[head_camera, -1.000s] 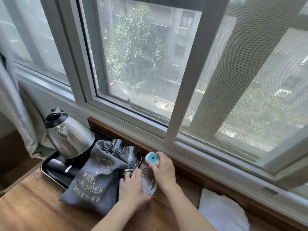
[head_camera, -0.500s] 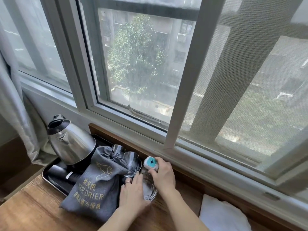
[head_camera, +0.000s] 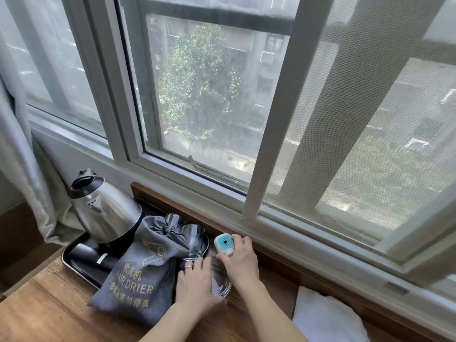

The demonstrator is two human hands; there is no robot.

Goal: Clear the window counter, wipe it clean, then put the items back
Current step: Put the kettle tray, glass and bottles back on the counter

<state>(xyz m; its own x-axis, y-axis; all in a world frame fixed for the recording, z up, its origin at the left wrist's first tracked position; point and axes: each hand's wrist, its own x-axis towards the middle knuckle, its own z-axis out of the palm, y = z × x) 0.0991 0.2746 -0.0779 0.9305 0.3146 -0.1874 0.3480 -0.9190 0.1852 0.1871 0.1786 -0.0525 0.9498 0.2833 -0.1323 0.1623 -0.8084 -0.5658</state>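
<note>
Little has moved: left hand [head_camera: 197,283] still cups the glass [head_camera: 220,283], right hand [head_camera: 240,256] pinches the gadget [head_camera: 224,243]; crowded glassware could get knocked.

Wooden counter [head_camera: 47,314] seen under a sliding window [head_camera: 202,102]. Black tray [head_camera: 74,261] set at the left end, with a steel kettle [head_camera: 106,213] on it and two clear glasses [head_camera: 195,238] at its right end. A grey bag [head_camera: 138,275] printed "HAIR DRIER" is laid over the tray's front edge onto the counter. A clear glass dish [head_camera: 220,282] is held between both hands, just right of the bag: left hand [head_camera: 195,286] curled round its left side, ring on one finger; right hand [head_camera: 238,260] over its right rim. A small white-and-teal device [head_camera: 224,243] is pinched in the right fingers [head_camera: 240,240]. White cloth [head_camera: 325,317] lying at lower right. Curtain [head_camera: 17,154] hung at far left.
</note>
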